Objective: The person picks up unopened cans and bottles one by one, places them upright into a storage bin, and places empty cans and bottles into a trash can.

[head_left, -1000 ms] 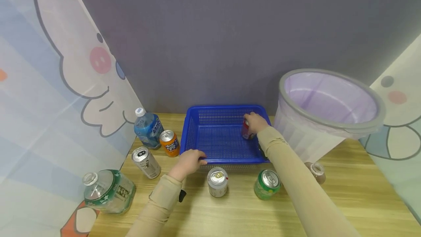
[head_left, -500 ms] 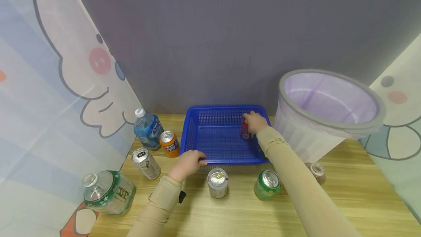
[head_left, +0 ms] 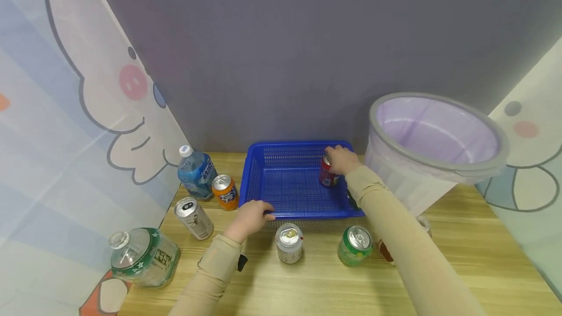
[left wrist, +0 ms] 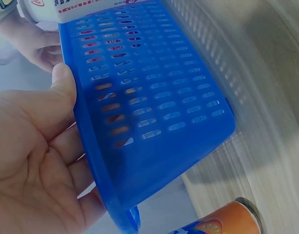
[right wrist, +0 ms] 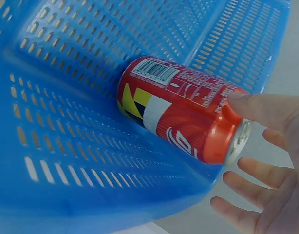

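Observation:
A red soda can (head_left: 327, 173) stands inside the blue plastic basket (head_left: 298, 214), near its right end. My right hand (head_left: 344, 161) is at the can's top. In the right wrist view, the thumb (right wrist: 242, 100) overlaps the can's upper side, while the other fingers (right wrist: 247, 187) are spread and fairly straight beyond its top end. Whether the thumb presses on the can is unclear. With thumb and curled fingers, my left hand (head_left: 251, 217) pinches the basket's front rim near its left corner. In the left wrist view, that hand (left wrist: 37, 146) grips the rim from outside.
A white can (head_left: 289, 244) and a green can (head_left: 355, 246) stand before the basket. To its left are an orange can (head_left: 226, 193), a blue bottle (head_left: 196, 174), a grey-white can (head_left: 194, 218) and a clear green-labelled bottle (head_left: 147, 257). A lined bin (head_left: 439, 167) stands right.
The red can has shifted slightly left inside the basket, and my right hand now shows slightly higher and to the right of it. My left hand stays on the rim.

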A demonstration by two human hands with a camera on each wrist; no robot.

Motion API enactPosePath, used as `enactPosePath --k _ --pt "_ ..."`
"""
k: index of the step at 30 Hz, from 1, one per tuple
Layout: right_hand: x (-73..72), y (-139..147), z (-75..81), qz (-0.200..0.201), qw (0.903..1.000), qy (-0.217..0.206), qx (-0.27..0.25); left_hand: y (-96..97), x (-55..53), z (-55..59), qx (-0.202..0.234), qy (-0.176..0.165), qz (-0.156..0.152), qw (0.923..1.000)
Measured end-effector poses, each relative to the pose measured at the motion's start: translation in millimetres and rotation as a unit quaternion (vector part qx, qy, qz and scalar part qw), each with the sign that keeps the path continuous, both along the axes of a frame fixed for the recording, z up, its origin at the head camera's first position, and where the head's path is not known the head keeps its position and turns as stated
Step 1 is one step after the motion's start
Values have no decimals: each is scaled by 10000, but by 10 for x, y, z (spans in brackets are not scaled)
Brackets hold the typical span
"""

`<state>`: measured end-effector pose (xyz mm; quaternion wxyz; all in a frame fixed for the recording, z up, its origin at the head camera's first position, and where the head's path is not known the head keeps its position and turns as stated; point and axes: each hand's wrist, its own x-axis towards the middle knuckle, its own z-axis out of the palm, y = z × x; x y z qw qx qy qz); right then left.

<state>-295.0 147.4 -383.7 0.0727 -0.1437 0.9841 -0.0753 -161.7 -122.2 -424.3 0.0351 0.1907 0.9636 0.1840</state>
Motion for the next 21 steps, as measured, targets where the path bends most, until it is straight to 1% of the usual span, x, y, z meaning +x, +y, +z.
enactPosePath --k 5,9,14,18,21 --pt "13 42 34 96 9997 41 -204 0 -3 -2 -16 18 -3 10000" --pt "28 78 78 197 9981 53 -576 -2 -4 -5 -47 26 22 10000" --pt "58 101 163 137 9945 -180 -1021 -6 -5 -6 -52 36 36 10000" --pt "113 94 237 114 9925 -359 -1161 -8 -3 -5 -24 16 65 10000" --pt "173 87 285 106 9919 -490 -1164 -8 -8 -5 -28 38 47 10000"
